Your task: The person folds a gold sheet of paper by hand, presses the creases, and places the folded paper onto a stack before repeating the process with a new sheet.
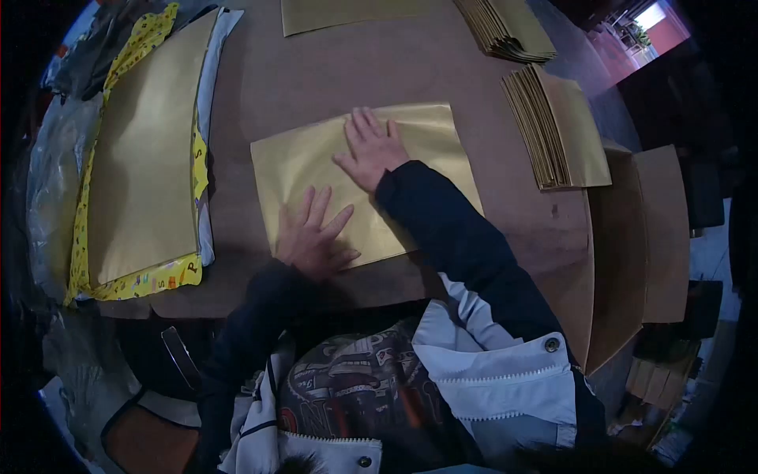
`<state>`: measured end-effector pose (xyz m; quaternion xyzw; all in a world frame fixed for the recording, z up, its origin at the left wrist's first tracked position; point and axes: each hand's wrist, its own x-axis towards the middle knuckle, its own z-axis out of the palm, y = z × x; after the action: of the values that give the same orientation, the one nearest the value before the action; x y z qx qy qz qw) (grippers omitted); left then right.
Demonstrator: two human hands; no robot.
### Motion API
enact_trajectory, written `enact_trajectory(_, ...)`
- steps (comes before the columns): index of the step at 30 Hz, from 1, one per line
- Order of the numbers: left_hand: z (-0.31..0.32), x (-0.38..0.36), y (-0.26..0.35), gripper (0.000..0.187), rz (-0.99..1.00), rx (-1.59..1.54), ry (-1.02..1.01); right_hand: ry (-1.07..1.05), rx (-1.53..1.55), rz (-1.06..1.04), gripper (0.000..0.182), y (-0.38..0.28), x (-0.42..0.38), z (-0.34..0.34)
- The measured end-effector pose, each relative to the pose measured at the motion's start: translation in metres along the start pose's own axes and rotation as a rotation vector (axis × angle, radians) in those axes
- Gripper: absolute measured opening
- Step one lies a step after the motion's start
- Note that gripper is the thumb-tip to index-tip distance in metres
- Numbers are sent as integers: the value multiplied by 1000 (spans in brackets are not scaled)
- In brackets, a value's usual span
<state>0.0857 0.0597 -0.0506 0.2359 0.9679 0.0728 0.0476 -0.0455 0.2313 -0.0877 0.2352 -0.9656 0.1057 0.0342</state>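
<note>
Gold sheet [418,150] flat at table [316,71] centre. Left hand [314,235] on near-left corner, right hand [371,148] on upper middle; both flat, fingers spread, gripping nothing. Folded stacks [557,130] far right

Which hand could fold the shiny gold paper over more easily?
Probably the left hand. It lies flat at the near edge of the gold sheet, with bare sheet beside it. The right hand presses flat on the sheet's middle, so it suits holding it down.
</note>
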Motion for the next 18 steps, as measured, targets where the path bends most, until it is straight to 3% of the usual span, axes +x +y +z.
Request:
enact_trajectory(2, 0, -2, -2, 73, 6, -26, 6, -98, -82, 189, 72, 32, 2, -19)
enact_trajectory(7, 12, -24, -18, 72, 79, -24, 25, -80, -144, 362, 71, 90, -5, -28)
enact_trajectory(10, -6, -40, -23, 68, 133, 20, -120, -83, -153, 376, 70, 86, -6, -32)
enact_trajectory(12, -27, -33, -29, 63, 189, -36, -442, -96, -164, 365, 69, 86, -5, -28)
enact_trajectory(15, -23, 8, -30, 64, 209, -73, -454, -102, -155, 362, 64, 89, -5, -26)
enact_trajectory(18, -14, 84, -7, 63, 118, -25, -204, -144, -169, 369, 61, 82, -6, -34)
